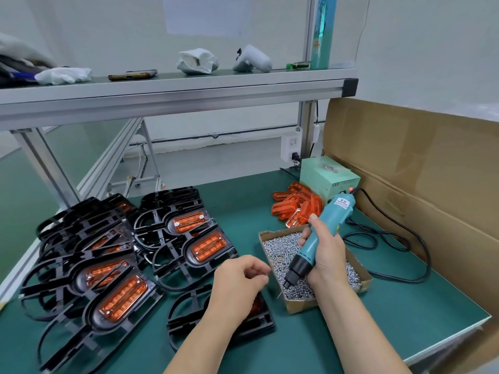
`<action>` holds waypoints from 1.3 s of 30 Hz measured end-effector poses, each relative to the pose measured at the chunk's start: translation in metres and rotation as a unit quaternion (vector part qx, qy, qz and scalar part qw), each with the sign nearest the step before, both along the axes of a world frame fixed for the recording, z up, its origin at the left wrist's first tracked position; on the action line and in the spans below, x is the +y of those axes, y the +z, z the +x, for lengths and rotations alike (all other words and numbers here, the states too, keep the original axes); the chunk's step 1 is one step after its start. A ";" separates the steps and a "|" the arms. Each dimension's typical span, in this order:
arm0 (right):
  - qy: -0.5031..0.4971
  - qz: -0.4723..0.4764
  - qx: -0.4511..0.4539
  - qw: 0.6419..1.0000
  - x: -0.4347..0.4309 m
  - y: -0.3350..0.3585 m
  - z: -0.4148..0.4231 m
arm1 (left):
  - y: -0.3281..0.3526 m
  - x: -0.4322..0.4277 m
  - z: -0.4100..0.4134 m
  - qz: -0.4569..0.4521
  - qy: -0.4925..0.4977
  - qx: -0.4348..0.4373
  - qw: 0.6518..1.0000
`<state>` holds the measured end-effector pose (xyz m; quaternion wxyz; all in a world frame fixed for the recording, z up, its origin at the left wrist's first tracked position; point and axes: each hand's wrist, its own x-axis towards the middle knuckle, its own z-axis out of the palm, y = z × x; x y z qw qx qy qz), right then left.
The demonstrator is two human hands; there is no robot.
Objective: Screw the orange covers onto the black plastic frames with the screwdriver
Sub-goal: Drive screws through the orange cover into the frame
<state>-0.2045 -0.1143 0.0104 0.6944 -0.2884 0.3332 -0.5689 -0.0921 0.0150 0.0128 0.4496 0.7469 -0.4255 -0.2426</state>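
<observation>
The teal screwdriver sits in the right hand, fingers wrapped round its barrel, bit tip down over the cardboard box of screws. Its white label is too blurred to read. The left hand is curled, thumb meeting forefinger; whether it pinches a screw I cannot tell. Beneath that hand lies a black frame, its orange cover mostly hidden. Beyond the right hand are loose orange covers and a green unit marked "LED".
</observation>
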 end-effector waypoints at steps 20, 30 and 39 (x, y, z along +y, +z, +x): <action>-0.039 0.052 -0.070 0.995 0.015 0.022 0.035 | -0.003 0.038 0.000 -0.128 0.065 0.383 0.913; -0.058 0.061 -0.049 0.995 0.016 0.014 0.040 | -0.002 0.043 -0.002 -0.135 0.089 0.337 0.928; -0.088 0.096 -0.031 0.991 0.021 0.011 0.049 | -0.004 0.044 -0.011 -0.142 0.170 0.142 0.965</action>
